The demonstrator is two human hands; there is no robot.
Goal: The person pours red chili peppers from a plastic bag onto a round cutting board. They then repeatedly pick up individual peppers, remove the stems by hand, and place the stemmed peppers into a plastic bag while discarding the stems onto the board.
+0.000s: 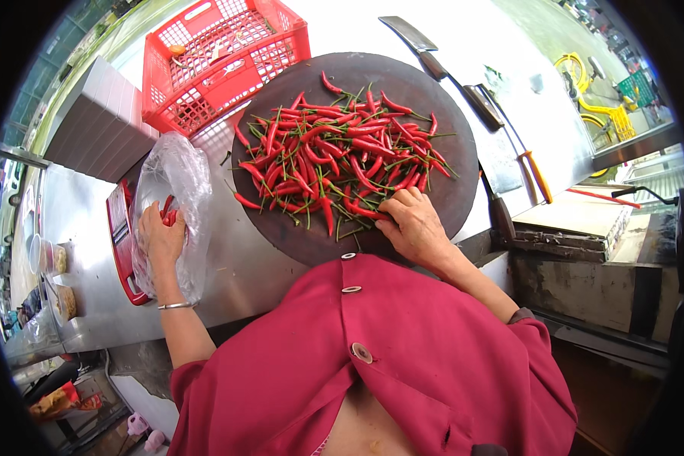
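A heap of red chili peppers (pixel 319 131) with green stems covers the middle of a round dark chopping board (pixel 456 188). At the heap's near right edge, my right hand (pixel 413 222) pinches the tip of one red chili (pixel 366 212) between thumb and fingers. Over to the left, my left hand (pixel 162 236) reaches into the mouth of a clear plastic bag (pixel 176 157). Red chili pieces (pixel 170 216) show in its curled fingers, and what lies deeper in the bag is unclear. Loose green stems (pixel 350 232) lie on the board's near part.
Behind the board stands a red plastic crate (pixel 222 74) holding a few scraps. A cleaver (pixel 410 35), another knife's handle (pixel 483 107) and an orange-handled tool (pixel 538 179) lie at right. Left are stacked pale boxes (pixel 100 122), a red-framed grater (pixel 119 228) and plastic tubs (pixel 48 255).
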